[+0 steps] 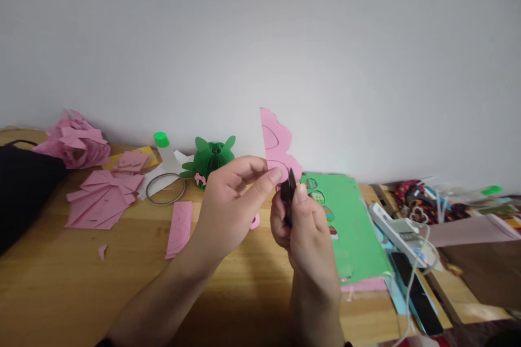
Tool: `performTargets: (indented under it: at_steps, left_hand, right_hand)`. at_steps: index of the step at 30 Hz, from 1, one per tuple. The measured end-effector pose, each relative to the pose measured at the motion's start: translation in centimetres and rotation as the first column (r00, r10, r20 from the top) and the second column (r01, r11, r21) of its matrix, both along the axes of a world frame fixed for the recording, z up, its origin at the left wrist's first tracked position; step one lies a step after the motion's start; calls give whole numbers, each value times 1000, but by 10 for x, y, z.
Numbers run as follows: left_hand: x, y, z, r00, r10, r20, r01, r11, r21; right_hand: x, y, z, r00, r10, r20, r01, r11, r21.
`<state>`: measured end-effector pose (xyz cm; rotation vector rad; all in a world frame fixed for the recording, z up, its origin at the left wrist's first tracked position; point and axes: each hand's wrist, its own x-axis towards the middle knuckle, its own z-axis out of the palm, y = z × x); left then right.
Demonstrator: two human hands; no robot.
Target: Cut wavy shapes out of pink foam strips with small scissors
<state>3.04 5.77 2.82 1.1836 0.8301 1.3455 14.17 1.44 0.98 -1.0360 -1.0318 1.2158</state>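
Between the thumb and fingers of my left hand (232,200) is a pink paper piece (277,138) with a scalloped right edge, a straight left edge and drawn curved lines. My right hand (307,227) is closed around dark scissors (288,190), whose blades point up at the paper's lower right edge. Whether the blades are apart is hard to see. Below, on the table, lies a pink strip (179,229) with drawn curves, left of my left forearm. A small pink piece (255,221) shows partly behind my left hand.
A green paper figure (212,157), a glue stick (163,146) and a metal ring (148,190) stand or lie behind my hands. Folded pink paper (101,203) is at left. On the right are a green paper pack (358,227), a white power strip (393,233) and a phone (417,293).
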Motion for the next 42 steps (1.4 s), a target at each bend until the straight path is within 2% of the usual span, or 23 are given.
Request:
performTargets:
  at_steps: [7,13,29,42]
  left_hand:
    - [-1,0,-4,1000,-10,-8,10,1000,21]
    - [-1,-1,-1,1000,-8,-3,8,1000,6]
    - [0,-1,1,999,47,-18,-47,999,8]
    - [-2,0,-1,999,24,-23,-23,999,28]
  right_hand:
    - [0,0,-1,1000,-9,19,9,1000,-1]
    - [-1,-1,1,997,-38,65,39,999,-18]
    - [-2,-2,2,999,-27,41,28,999,-35]
    - [-2,-3,0,997,-29,68,31,999,-26]
